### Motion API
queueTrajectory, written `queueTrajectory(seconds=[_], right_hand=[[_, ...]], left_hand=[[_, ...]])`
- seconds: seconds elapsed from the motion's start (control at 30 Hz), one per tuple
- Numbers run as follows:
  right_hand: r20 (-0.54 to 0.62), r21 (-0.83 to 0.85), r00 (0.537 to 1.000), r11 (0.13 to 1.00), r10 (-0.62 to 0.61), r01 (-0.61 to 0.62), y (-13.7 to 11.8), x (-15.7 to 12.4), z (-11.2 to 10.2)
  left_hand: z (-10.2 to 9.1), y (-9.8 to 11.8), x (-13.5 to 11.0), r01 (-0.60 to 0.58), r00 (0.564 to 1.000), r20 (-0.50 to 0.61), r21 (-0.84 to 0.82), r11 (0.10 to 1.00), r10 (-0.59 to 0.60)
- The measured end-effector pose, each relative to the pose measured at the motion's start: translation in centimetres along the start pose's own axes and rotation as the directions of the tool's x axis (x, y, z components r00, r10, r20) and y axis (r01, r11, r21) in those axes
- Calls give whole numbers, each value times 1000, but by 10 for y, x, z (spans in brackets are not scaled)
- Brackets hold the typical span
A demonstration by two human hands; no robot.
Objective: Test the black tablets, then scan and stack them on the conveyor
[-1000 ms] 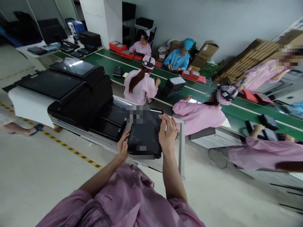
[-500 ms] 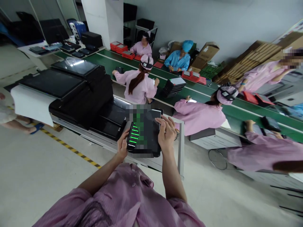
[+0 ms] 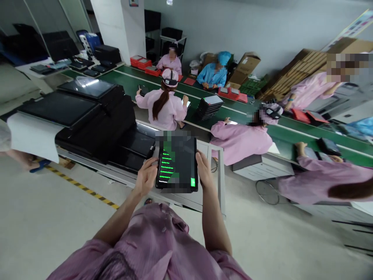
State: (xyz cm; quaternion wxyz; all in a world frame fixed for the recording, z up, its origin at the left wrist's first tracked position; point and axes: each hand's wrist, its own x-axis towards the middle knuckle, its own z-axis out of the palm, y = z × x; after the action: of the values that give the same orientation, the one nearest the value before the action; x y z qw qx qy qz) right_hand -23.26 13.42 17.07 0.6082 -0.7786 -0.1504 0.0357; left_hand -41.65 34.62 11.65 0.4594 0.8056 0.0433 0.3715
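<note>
A black tablet [image 3: 182, 167] is held upright in front of my chest, its screen towards me. Green lines of text run down the left of the screen and a small green block glows at its lower right; part is blurred out. My right hand [image 3: 204, 170] grips the tablet's right edge, thumb in front and fingers hidden behind. At the left edge is my left hand [image 3: 146, 177], back of the hand showing, with loosely bent fingers pointing at the screen side. Whether its fingertips touch the tablet is unclear.
A grey-framed bench [image 3: 220, 182] ahead carries black tablets [image 3: 132, 144] and a large black stand [image 3: 96, 124] with screens. Beyond, co-workers sit along a green conveyor belt [image 3: 116, 79] bearing a stack of black devices [image 3: 208, 107] and red trays [image 3: 233, 93]. A grey cabinet [image 3: 262, 167] stands right.
My right hand has gone from the screen to the tablet's right edge. My left hand has loosened from the left edge and turned its back up. More green text lines and a green block show.
</note>
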Motion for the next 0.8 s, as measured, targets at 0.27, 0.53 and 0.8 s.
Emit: queueTrajectory(seconds=[0.27,0.53,0.8], right_hand=[[130,476,916,787,378,-392,28,9,-25],[-171,628,943,769,285,-119,100,49,-115],[-196,360,887,872,418,-332,172,108,-128]], left_hand=[[21,42,17,-200,978,92,170,965,187],[23,-4,20,264,965,-15,95,960,-263],[26,-17,13,581,814,65,-134,803,-578]])
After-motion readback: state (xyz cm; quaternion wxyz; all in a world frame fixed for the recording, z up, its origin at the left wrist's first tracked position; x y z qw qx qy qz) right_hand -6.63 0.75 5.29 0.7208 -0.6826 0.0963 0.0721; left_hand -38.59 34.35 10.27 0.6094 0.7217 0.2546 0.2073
